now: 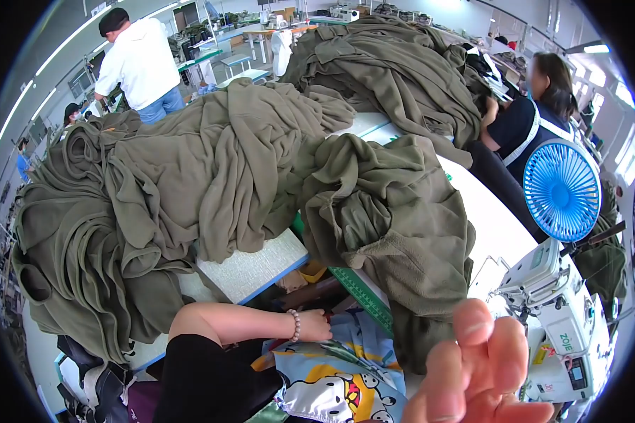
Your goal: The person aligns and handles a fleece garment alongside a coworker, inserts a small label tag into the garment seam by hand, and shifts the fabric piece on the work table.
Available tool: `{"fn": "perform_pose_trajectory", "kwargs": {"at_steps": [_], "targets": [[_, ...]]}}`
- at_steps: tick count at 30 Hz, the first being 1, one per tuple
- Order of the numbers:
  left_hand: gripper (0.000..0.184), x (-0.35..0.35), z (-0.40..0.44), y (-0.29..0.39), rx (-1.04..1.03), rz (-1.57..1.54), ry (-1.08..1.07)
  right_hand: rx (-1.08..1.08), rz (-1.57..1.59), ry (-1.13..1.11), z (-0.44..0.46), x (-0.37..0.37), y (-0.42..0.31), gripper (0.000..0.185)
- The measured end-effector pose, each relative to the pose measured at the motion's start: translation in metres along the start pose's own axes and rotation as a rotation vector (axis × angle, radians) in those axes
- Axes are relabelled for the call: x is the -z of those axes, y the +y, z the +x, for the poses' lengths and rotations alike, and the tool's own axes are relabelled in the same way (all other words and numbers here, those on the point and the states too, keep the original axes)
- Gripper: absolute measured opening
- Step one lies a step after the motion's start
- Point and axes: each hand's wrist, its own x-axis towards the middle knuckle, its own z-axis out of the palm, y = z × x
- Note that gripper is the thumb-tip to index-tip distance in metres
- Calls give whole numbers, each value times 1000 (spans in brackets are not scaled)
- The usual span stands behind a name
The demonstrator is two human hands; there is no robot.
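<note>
My left hand [312,326], with a beaded bracelet on the wrist, lies low over the patterned blue apron [331,384] on my lap; its fingers are partly hidden and point to the right. Close to the camera at the lower right, my right hand [476,366] is raised with its fingers bent and apart, and nothing shows in it. Behind that hand, an olive fleece garment [416,211] lies crumpled over the table and hangs down its front edge. A white sewing machine [564,321] stands to the right of my right hand.
Olive fabric piles [176,169] cover the left table, and a larger heap [395,70] lies behind. A blue fan [562,190] stands at the right beside a seated person [522,127]. Another person [141,63] stands at the back left. A green ruler [360,296] edges the table.
</note>
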Motion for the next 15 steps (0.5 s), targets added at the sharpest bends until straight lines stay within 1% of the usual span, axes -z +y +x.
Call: {"fn": "perform_pose_trajectory", "kwargs": {"at_steps": [1, 2, 5, 10, 13, 15], "targets": [[16, 3, -1, 1, 2, 7, -19, 13, 75, 27, -1, -1, 1, 55], [16, 8, -2, 3, 2, 12, -38, 11, 75, 26, -1, 0, 0, 55], [16, 7, 0, 3, -5, 17, -56, -27, 131, 27, -3, 5, -2, 63], [16, 7, -2, 2, 2, -7, -56, -38, 119, 22, -2, 2, -1, 69], [16, 4, -1, 1, 1, -17, -51, -16, 113, 172, -6, 0, 2, 72], [16, 4, -1, 2, 1, -6, -42, -9, 96, 171, -7, -1, 3, 71]]}}
